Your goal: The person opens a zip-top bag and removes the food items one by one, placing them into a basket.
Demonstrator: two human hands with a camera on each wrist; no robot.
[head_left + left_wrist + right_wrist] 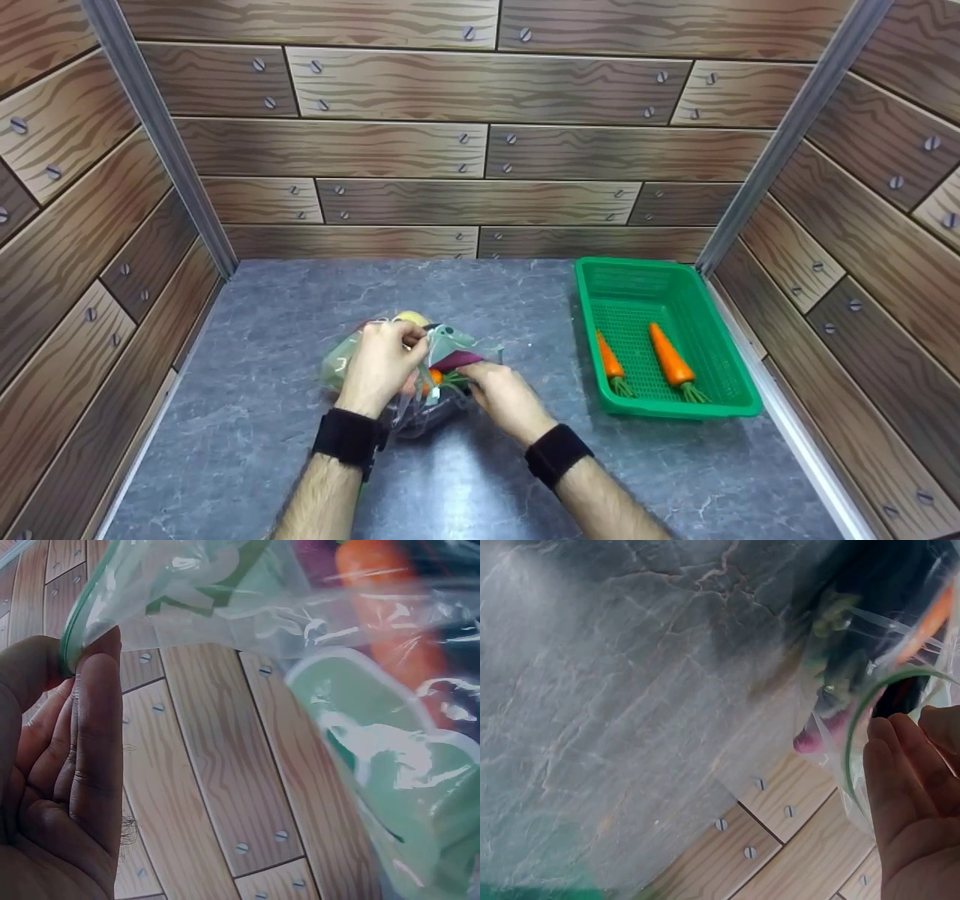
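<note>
A clear zip bag (339, 366) with green printing lies on the grey table, filled with produce. Inside it show an orange carrot (433, 377) with green leaves, a purple piece (459, 361), something yellow (411, 318) and a dark, shiny item whose kind I cannot tell. My left hand (379, 364) pinches the bag's green zip edge (81, 615) between thumb and fingers, lifting it. On the other side of the mouth, my right hand (506, 394) has its fairly straight fingers at the green rim (853, 742), beside the purple piece. Nothing shows held in its palm.
To the right stands a green plastic basket (679, 410) with two carrots lying in it, one by its left wall (609, 358) and one near the middle (670, 356). Wood-patterned walls (480, 150) enclose the table at the back and both sides.
</note>
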